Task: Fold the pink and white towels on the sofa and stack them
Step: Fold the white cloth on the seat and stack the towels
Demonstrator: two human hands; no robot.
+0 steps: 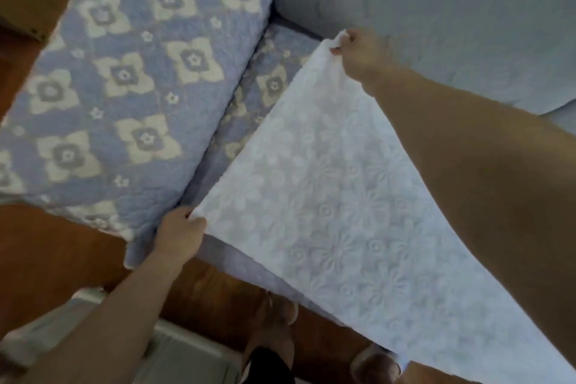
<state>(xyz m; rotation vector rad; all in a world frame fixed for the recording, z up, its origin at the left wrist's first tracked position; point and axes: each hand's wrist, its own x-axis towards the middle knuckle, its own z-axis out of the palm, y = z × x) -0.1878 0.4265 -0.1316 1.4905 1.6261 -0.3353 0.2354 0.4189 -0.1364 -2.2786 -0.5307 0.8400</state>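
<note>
Cushion [124, 78] first, at the left: a blue quilted seat with cream flowers, bare of any towel. Below it the left hand [179, 235] comes up from the wooden floor [53, 256] side, its grip closed, thumb and curled fingers pinching the near corner of the white towel [336, 221] at the sofa's front edge. The towel runs from there as one taut sheet, spread over the next seat and reaching out of view at the lower right; its embossed flower pattern shows in a single layer, with no crease or doubled edge visible. At the top right the right hand [358, 53] has its grip closed as well, fingers bunched round the far corner, close to the plain grey back cushion [436, 9]. By my reading the task is at an early stage: the white towel is only being stretched flat or lifted for a first fold. No pink towel and no stack appear in view, so folding both and stacking seem left to do.
</note>
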